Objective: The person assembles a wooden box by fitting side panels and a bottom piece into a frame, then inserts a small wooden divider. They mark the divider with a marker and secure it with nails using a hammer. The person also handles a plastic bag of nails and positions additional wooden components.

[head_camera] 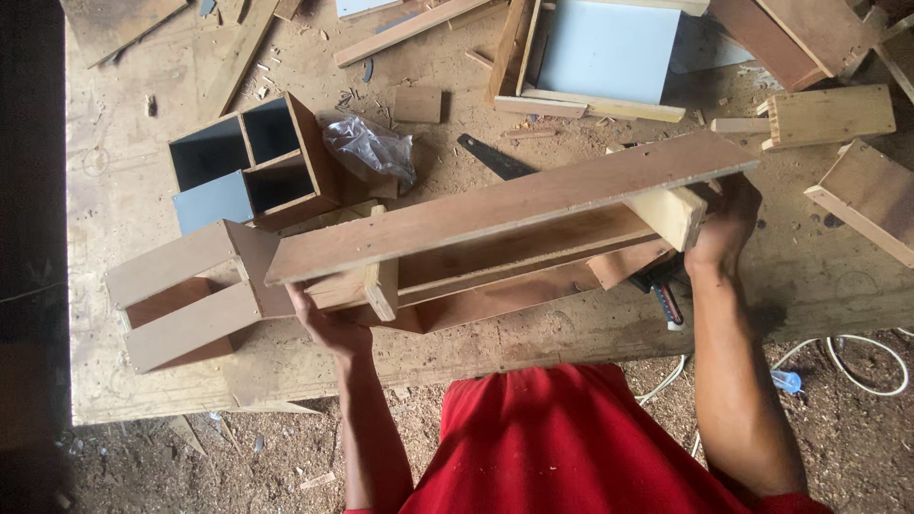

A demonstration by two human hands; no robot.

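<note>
Wooden workbench (143, 124) under inspection, long shelf frame (505, 224) held above it.
We hold the frame lengthwise over the bench: left hand (328, 324) grips its left end from beneath, right hand (725, 228) clasps the right end block; a compartment box (252, 162) and plastic bag (369, 148) lie behind.

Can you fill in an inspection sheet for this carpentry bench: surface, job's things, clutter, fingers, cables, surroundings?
Surface: worn wooden bench, dusty, strewn with shavings.
Job's things: long open wooden frame held up at both ends.
Clutter: compartment box, slatted box, plastic bag, saw blade, offcuts.
Fingers: left hand grips the frame's left end; right hand its right end.
Cables: white cable on the floor.
Surroundings: sawdust floor.
</note>
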